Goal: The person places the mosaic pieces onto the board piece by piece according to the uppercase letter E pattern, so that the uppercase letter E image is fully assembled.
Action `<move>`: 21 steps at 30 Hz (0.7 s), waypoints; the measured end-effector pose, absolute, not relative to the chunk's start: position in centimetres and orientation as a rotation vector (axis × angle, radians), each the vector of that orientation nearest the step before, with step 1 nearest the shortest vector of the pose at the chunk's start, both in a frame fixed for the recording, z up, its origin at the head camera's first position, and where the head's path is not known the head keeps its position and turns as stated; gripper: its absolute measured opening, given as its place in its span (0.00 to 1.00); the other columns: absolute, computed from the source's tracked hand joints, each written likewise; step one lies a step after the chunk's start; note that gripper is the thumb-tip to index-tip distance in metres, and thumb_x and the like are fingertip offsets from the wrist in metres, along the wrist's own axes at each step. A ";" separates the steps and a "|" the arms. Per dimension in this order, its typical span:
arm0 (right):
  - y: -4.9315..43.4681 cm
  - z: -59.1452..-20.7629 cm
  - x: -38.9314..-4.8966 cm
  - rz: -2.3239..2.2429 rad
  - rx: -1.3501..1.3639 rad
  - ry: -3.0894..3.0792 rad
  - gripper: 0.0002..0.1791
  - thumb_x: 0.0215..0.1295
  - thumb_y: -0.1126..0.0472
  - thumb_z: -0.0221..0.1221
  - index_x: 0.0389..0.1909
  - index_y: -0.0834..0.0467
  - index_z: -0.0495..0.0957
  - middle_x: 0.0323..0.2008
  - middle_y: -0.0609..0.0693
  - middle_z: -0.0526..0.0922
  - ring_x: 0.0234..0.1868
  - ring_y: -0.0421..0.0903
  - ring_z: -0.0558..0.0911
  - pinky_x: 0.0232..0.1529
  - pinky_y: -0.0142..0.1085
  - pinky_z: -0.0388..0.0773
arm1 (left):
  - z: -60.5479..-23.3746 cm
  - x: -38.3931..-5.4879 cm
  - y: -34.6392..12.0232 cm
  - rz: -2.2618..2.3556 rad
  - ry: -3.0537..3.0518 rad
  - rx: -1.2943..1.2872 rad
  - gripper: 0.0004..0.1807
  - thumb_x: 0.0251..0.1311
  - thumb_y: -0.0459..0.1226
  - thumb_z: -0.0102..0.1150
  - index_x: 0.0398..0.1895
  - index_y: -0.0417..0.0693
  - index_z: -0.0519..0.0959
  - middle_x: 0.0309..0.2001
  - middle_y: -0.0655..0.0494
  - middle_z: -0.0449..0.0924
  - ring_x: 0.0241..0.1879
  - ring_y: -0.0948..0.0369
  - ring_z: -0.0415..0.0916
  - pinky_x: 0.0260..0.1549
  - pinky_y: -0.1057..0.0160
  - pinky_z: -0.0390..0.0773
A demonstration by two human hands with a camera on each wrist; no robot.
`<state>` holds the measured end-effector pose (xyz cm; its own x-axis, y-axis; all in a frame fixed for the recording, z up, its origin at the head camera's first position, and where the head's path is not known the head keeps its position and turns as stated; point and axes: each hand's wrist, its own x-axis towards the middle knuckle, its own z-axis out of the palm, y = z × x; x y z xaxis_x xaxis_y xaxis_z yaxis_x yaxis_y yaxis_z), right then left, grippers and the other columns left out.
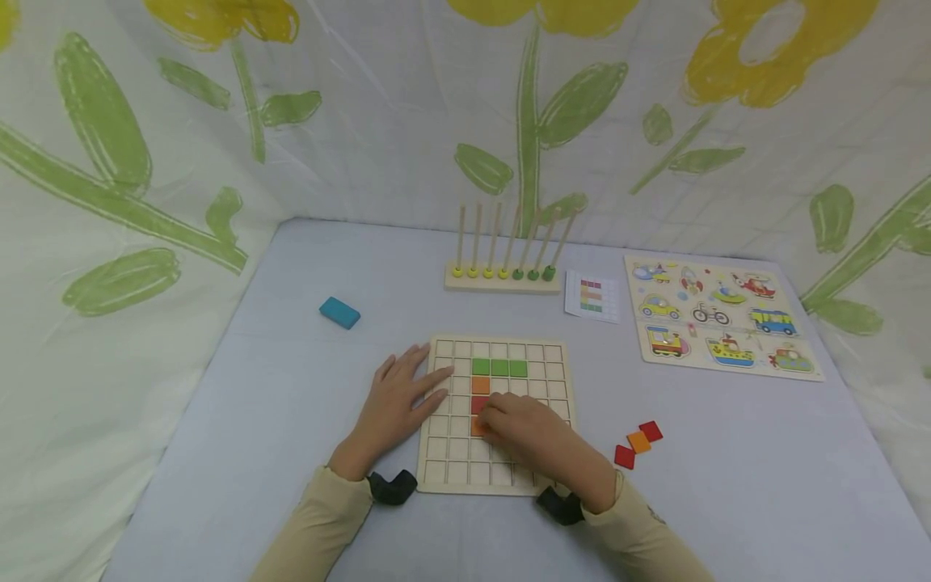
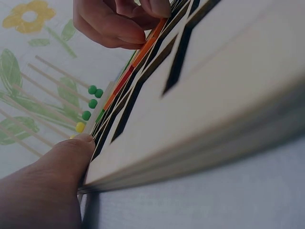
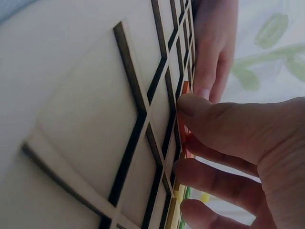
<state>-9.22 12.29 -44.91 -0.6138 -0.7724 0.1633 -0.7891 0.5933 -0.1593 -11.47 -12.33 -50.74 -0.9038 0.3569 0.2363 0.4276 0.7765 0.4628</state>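
Note:
A wooden grid board [image 1: 439, 470] lies on the table. My left hand [image 1: 396, 400], fingers spread, rests along its left side, with thumb and index finger over the edge. My right hand [image 1: 534, 432] is bent over the middle of the board, its thumb and fingertips at the lower orange tile [image 1: 476, 427], which they partly hide. Above that tile in the same column are a red tile [image 1: 479, 404] and another orange tile [image 1: 481, 385]. Three green tiles [image 1: 499, 368] form a row above them. The cells under my right hand are hidden.
Loose red and orange tiles [image 1: 639, 441] lie right of the board. Behind it stand a peg rack [image 1: 502, 283] with yellow and green beads and a pattern card [image 1: 591, 297]. A vehicle puzzle [image 1: 723, 315] lies at the right, a blue block [image 1: 339, 313] at the left.

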 end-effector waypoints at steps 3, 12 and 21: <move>12.3 -45.0 -9.2 0.333 1.337 -2.754 0.09 0.61 0.53 0.65 0.39 0.51 0.80 0.39 0.41 0.78 0.36 0.38 0.76 0.38 0.29 0.77 | -50.8 -11.5 -12.4 -0.789 -2.832 -0.629 0.22 0.68 0.53 0.50 0.63 0.66 0.73 0.72 0.51 0.59 0.73 0.53 0.51 0.69 0.43 0.47; 13.8 -44.7 -9.5 0.346 1.261 -2.809 0.09 0.60 0.56 0.66 0.41 0.50 0.81 0.39 0.41 0.79 0.37 0.38 0.78 0.40 0.30 0.79 | -50.8 -11.5 -12.3 -0.793 -2.835 -0.620 0.21 0.67 0.53 0.50 0.62 0.65 0.74 0.71 0.51 0.60 0.73 0.54 0.51 0.69 0.44 0.47; 21.4 -42.8 -8.9 0.390 0.848 -2.986 0.15 0.57 0.61 0.68 0.46 0.55 0.79 0.43 0.45 0.80 0.42 0.42 0.80 0.44 0.38 0.80 | -50.7 -11.4 -12.3 -0.782 -2.826 -0.615 0.21 0.67 0.53 0.50 0.62 0.65 0.74 0.71 0.51 0.60 0.73 0.53 0.51 0.69 0.44 0.47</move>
